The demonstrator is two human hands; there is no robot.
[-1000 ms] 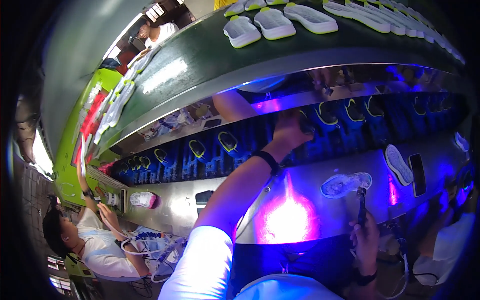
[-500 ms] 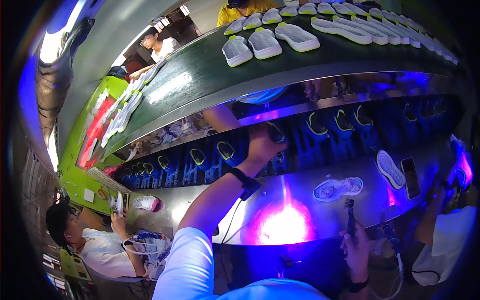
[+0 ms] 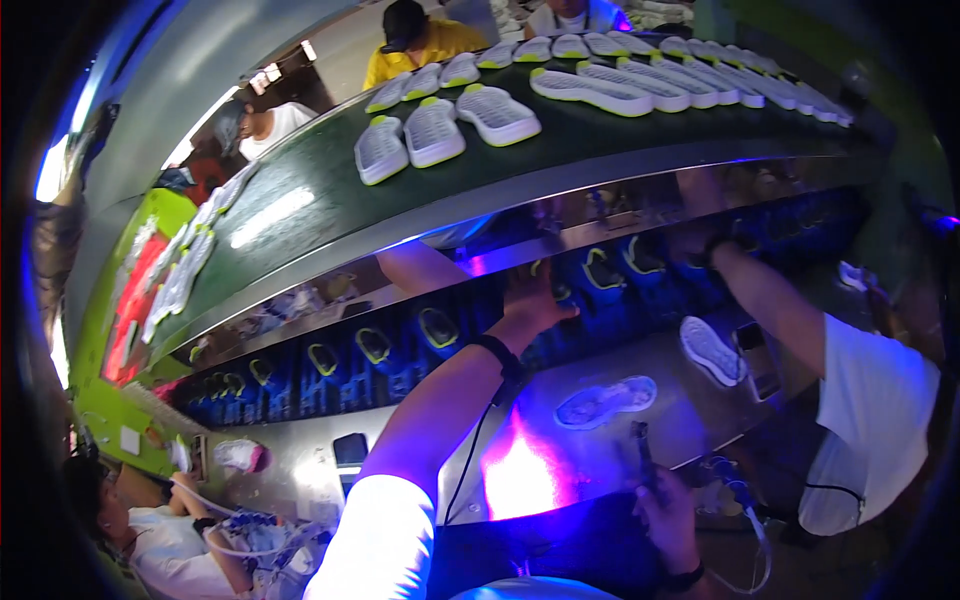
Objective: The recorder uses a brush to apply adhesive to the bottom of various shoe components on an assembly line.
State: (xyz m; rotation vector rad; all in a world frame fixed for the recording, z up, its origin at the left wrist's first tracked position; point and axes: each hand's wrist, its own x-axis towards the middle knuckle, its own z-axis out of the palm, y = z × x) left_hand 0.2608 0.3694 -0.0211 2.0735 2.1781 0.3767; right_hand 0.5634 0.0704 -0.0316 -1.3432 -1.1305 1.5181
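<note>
A row of dark shoe uppers [image 3: 373, 345] with yellow-green collars stands in the long channel below the green belt. My left hand [image 3: 533, 300] reaches into that row, fingers curled round one dark shoe upper [image 3: 563, 292]; the hand hides most of it. Low on the right, my right hand [image 3: 667, 510] is closed on the handle of a slim dark hand tool [image 3: 643, 448], whose kind I cannot make out. Just beyond the tool's tip, a white sole [image 3: 607, 401] lies on the metal bench.
Another white sole [image 3: 712, 352] lies beside a dark phone [image 3: 752, 340]. White soles [image 3: 434, 134] line the green belt [image 3: 300, 215]. A co-worker's arm [image 3: 775, 300] extends into the channel at right; another person [image 3: 165, 540] sits at left. A dark cable [image 3: 462, 475] hangs from my left wrist.
The view has turned, so most things appear shifted left. The co-worker at right has stretched an arm into the row of shoes. My left hand stays at the shoe; my right keeps the tool.
</note>
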